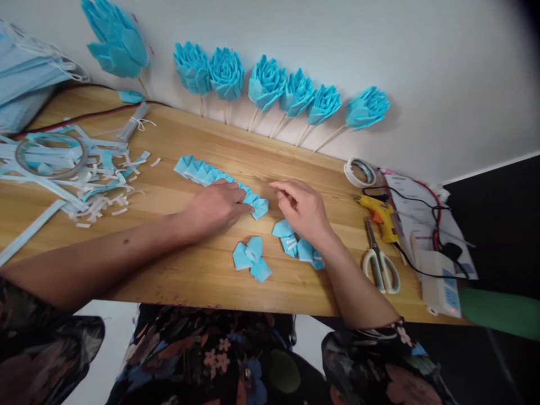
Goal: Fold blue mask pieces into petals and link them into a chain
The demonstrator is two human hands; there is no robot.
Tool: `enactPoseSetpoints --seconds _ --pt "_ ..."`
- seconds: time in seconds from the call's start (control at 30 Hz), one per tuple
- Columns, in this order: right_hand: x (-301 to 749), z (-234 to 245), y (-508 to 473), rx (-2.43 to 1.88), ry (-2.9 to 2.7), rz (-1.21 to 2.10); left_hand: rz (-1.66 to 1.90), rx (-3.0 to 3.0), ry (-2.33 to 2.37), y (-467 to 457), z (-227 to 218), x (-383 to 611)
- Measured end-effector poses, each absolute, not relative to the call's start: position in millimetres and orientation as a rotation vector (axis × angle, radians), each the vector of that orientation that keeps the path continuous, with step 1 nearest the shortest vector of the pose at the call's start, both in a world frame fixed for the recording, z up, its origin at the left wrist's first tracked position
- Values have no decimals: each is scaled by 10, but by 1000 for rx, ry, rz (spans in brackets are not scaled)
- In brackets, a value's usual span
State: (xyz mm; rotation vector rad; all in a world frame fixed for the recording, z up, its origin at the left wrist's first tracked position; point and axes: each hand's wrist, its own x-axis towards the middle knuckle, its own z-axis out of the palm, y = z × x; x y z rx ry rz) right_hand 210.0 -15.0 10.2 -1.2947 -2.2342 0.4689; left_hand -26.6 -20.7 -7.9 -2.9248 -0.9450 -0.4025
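A row of folded blue petals (196, 169) lies slantwise across the wooden table. My left hand (217, 205) is on the near end of this row, fingers bent over it and holding it down; they hide its middle. Just right of the row's end, my right hand (301, 208) hovers with thumb and index finger a little apart and nothing visible between them. Below my left hand sits a small cluster of blue petals (248, 256). More folded petals (291, 244), with white strips on them, lie partly hidden under my right wrist.
Several blue paper flowers on sticks (265, 84) lean against the wall. On the left are strip scraps (101, 191), a tape roll (21, 157) and stacked face masks (29, 73). At right are white tape (352, 177), a yellow glue gun (382, 216), scissors (373, 256) and a power strip (439, 287).
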Motion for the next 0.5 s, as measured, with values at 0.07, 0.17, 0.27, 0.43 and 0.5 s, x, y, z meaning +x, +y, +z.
enactPoseSetpoints --seconds 0.07,0.17,0.27,0.43,0.5 --pt "2084 125 -174 -1160 -2381 331 -405 -2927 -948 -202 -89 -270" --pt "2044 114 -173 -1100 -2573 245 -370 -2944 -980 -204 -76 -279" --pt "2028 75 -157 -1146 -2605 230 -308 -2991 -1030 -228 -20 -291" --pt "2032 28 -162 -1181 -2600 289 -205 -3060 -1135 -265 81 -284" --pt "2030 11 -158 -1199 -2593 300 -188 -3076 -1153 -265 97 -273"
